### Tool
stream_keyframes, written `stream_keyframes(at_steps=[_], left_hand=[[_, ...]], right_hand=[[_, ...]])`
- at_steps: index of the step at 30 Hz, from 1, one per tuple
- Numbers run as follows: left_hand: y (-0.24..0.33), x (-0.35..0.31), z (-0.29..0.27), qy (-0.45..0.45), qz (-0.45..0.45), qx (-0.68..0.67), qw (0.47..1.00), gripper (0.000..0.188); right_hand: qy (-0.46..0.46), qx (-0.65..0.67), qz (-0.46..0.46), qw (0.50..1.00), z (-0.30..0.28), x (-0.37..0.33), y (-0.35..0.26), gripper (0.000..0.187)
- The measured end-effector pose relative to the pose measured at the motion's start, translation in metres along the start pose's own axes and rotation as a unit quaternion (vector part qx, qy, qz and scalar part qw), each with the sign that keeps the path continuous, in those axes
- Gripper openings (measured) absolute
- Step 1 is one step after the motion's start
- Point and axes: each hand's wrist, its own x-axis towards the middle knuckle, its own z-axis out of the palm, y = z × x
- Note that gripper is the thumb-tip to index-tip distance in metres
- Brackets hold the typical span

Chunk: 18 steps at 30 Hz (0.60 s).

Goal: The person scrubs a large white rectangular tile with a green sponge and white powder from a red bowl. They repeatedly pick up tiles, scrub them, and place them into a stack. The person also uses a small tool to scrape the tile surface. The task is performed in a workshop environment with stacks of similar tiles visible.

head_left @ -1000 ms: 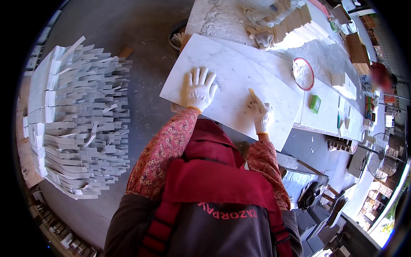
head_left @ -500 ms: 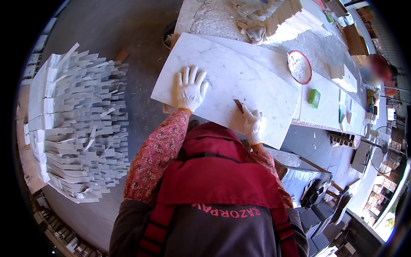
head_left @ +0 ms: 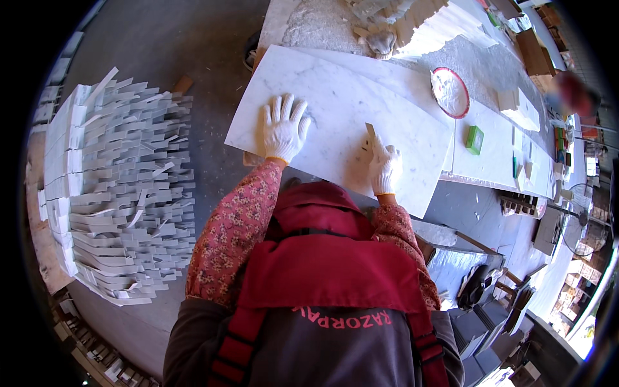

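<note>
A white slab with grey veins (head_left: 335, 97) lies at an angle on the workbench, its near edge by my body. My left hand (head_left: 284, 131), in a white knit glove, rests flat on the slab's left part with fingers spread. Further right, my right hand (head_left: 385, 169), gloved alike, is closed round a small flat scraper blade (head_left: 370, 129). The blade sticks out beyond the fingers, tip pointing away from me, over the slab. A brownish shadow falls left of this hand; whether the blade touches the surface I cannot tell.
Beyond the slab are a red-rimmed bowl (head_left: 450, 93) holding white stuff, a green box (head_left: 474, 140) and a jagged pale stack (head_left: 429, 29). Left on the floor stands a big stack of thin pale strips (head_left: 122, 193). A blurred person (head_left: 570, 97) is at far right.
My right hand has moved slightly away from me along the slab, and the blade has swung from pointing left to pointing away. My left hand stays flat, nearly in place.
</note>
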Motion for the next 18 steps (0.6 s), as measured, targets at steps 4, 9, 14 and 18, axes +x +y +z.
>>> stream_keyframes(at_steps=[4,9,14,18], left_hand=[[0.000,0.002,0.004,0.007,0.002,0.006,1.000,0.045],[0.000,0.001,-0.001,-0.009,0.005,-0.004,1.000,0.046],[0.000,0.001,0.000,-0.009,0.004,-0.001,1.000,0.046],[0.001,0.000,0.001,-0.006,0.003,0.003,1.000,0.045]], right_hand=[[-0.010,-0.022,-0.023,0.999,0.010,-0.020,-0.003,0.042],[0.027,-0.016,-0.003,1.000,0.008,-0.011,-0.008,0.040],[-0.011,0.002,0.001,1.000,-0.003,-0.004,-0.002,0.040],[-0.034,-0.044,-0.020,0.998,0.005,-0.019,-0.012,0.042]])
